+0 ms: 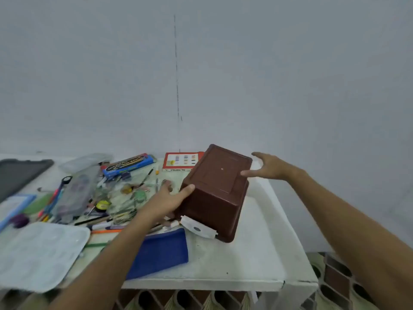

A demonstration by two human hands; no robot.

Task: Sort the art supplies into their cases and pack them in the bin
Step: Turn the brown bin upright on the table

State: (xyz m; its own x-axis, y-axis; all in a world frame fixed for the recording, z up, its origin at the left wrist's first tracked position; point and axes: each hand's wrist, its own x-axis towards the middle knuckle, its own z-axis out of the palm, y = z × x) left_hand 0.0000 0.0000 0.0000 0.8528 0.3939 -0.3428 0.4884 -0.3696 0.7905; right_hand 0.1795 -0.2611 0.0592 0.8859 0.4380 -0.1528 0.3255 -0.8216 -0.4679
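Note:
A brown plastic bin [218,189] is tipped upside down over the table, its flat bottom facing me and one rim corner near the tabletop. My left hand [166,201] grips its left wall, thumb on top. My right hand [267,167] hovers just beyond the bin's far right corner with fingers spread, holding nothing. A heap of pens, brushes and pencils [107,198] lies left of the bin. A blue pencil box [128,164], a red oil-pastel box [181,161] and clear plastic cases [76,191] sit among them.
A white paint palette [38,253] lies at the front left and a blue pouch [161,251] under my left forearm. A dark tablet [17,175] is at the far left. The white table [257,253] ends at its right edge beside a patterned floor [335,280].

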